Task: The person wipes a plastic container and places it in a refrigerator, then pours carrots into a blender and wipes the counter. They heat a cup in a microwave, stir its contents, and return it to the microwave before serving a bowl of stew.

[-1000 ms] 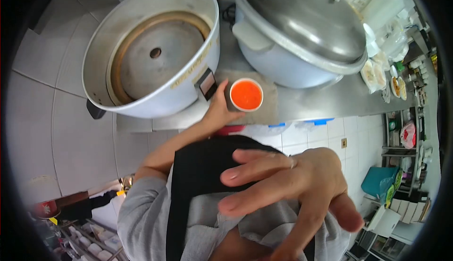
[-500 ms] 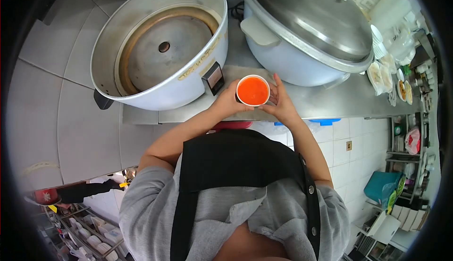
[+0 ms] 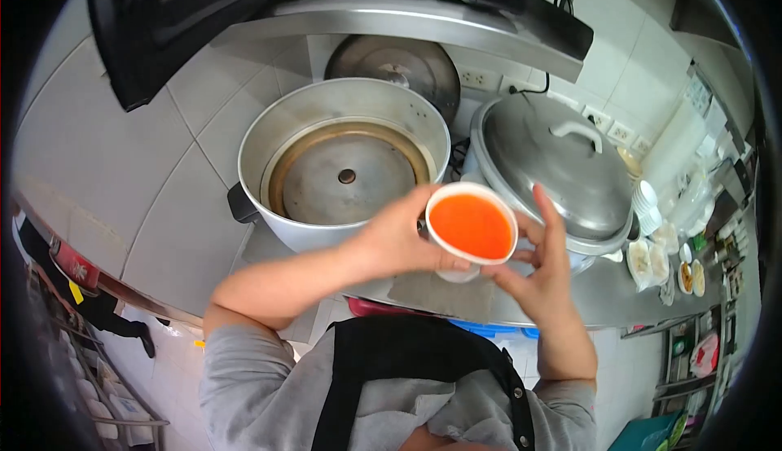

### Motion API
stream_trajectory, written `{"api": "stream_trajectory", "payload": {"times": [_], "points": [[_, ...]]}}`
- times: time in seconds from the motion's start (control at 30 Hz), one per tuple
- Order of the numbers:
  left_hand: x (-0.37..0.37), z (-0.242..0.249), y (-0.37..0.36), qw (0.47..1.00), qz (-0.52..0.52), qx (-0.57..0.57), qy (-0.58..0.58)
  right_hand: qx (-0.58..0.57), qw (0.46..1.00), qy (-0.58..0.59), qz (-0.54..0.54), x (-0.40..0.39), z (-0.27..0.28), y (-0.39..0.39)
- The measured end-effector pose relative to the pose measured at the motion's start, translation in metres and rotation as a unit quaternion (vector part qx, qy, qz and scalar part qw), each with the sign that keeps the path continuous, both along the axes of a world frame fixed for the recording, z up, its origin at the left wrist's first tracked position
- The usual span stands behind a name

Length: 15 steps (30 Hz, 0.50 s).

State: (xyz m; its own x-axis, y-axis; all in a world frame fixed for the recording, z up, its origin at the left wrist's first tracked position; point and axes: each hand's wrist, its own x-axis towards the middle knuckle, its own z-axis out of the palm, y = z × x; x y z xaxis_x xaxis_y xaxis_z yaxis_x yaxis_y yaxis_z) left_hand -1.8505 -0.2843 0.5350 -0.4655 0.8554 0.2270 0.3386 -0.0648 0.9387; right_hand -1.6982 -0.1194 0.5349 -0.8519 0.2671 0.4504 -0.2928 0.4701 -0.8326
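Note:
A white cup (image 3: 471, 223) of orange-red liquid is held up in front of me, tilted a little. My left hand (image 3: 411, 235) grips its left side. On its right side, my right hand (image 3: 538, 268) supports the rim and wall with thumb and fingers, while the index finger points up off the cup. Behind my left hand stands an open metal cooker (image 3: 346, 158) with an empty inner base. A second cooker with a metal lid (image 3: 542, 154) is behind my right hand. The steel counter (image 3: 444, 296) lies beneath the cup.
An open microwave door (image 3: 183, 23) hangs at the upper left, by a steel shelf (image 3: 391, 15). A round lid (image 3: 399, 68) leans on the wall. Stacked cups (image 3: 645, 202) and food in bags stand at the right. Another person's dark-clothed leg (image 3: 106, 316) shows at the left.
Both hands have raised the cup, which looks larger and tilted. The view has tipped upward, bringing in the microwave, the shelf and more of the wall.

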Motion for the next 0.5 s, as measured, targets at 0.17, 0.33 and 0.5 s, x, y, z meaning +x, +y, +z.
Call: {"api": "stream_trajectory", "payload": {"times": [0.17,0.33,0.5], "points": [[-0.031,0.103,-0.006,0.999,0.01,0.043,0.02,0.045,0.992,0.115,0.011,-0.055,0.089,0.001],[-0.095,0.163,0.003,0.982,0.117,0.119,0.086,0.11,0.985,0.128,0.044,-0.129,0.182,0.006],[-0.181,0.221,-0.001,0.969,0.177,0.116,0.129,0.081,0.989,0.107,0.058,-0.21,0.236,0.005]]}}
